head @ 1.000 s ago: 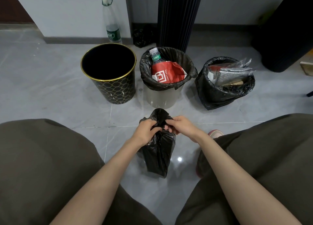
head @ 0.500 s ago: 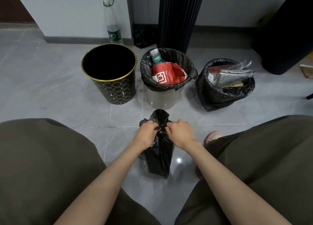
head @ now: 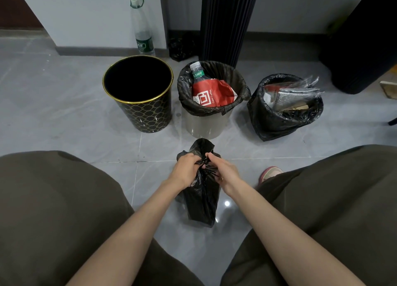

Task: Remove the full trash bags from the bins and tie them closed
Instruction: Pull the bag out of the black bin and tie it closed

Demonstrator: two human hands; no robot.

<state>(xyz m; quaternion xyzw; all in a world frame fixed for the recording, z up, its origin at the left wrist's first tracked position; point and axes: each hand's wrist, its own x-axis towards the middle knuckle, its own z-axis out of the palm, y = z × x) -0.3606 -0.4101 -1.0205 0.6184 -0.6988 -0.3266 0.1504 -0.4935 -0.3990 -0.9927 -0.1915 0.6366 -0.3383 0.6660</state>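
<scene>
A small black trash bag point(head: 203, 202) stands on the grey floor between my knees. My left hand point(head: 185, 170) grips the gathered top of the bag, and my right hand point(head: 223, 171) pinches the twisted neck from the other side. Behind it stand a black bin with a gold rim point(head: 139, 115), with a dark inside and no liner showing, a clear bin lined with a black bag point(head: 214, 111) that holds a red paper bag and a bottle, and a third black bag point(head: 277, 122) full of plastic wrappers.
A tall plastic bottle point(head: 142, 27) stands by the wall at the back. A dark ribbed column point(head: 227, 21) rises behind the middle bin. A large black object point(head: 363, 40) fills the right back corner. My shoe point(head: 269, 172) is right of the bag.
Both hands have drawn closer together on the bag's neck and the top is bunched tighter. The bag has stayed in place on the floor.
</scene>
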